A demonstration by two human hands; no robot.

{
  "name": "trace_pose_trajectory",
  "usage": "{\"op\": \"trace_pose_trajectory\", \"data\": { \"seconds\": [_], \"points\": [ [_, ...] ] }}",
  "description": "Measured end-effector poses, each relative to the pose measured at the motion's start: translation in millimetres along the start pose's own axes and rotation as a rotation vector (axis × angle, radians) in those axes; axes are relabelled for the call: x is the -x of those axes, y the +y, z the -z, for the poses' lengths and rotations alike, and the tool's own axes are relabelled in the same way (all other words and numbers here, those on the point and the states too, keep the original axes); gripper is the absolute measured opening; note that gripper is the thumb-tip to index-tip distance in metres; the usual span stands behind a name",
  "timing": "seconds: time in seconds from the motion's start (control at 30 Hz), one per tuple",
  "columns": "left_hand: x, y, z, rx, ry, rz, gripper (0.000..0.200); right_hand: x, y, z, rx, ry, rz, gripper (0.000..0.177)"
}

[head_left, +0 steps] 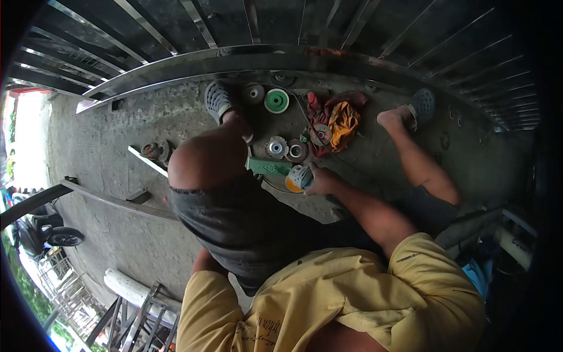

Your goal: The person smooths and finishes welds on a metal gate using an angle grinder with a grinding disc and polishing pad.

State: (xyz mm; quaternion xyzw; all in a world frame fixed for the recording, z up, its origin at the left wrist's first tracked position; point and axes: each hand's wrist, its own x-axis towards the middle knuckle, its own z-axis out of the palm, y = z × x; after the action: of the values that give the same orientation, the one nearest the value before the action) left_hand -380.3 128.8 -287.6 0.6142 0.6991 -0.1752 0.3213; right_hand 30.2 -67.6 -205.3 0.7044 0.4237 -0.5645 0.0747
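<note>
My right hand is closed around what looks like an angle grinder, its grey head and orange-yellow disc showing beside my fingers. Just left of it lies a green box, partly covered by my raised knee. Beyond the box are a toothed silver wheel and a dark round disc. My left forearm goes down behind my thigh, and that hand is hidden.
Farther off lie a green-and-white wheel, a grey disc, and orange cloth on red cloth. A cable crosses the floor. A shiny metal railing spans the far side. A metal bar runs at left.
</note>
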Motion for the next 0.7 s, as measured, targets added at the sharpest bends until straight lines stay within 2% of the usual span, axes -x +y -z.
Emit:
{"op": "trace_pose_trajectory", "data": {
  "seconds": [0.23, 0.37, 0.57, 0.7],
  "points": [
    [-14, -14, -30, -0.038, -0.022, 0.097, 0.03, -17, -15, 2, -0.032, -0.067, -0.042, 0.114],
    [-25, -24, -36, -0.031, -0.015, 0.115, 0.031, -21, -22, 2, -0.071, -0.007, -0.051, 0.114],
    [-43, -20, -31, -0.01, 0.016, 0.121, 0.032, -13, -18, 2, -0.101, -0.024, -0.058, 0.116],
    [-50, -14, -18, 0.051, 0.06, 0.102, 0.032, 4, -5, 10, -0.134, 0.061, -0.089, 0.117]
  ]
}}
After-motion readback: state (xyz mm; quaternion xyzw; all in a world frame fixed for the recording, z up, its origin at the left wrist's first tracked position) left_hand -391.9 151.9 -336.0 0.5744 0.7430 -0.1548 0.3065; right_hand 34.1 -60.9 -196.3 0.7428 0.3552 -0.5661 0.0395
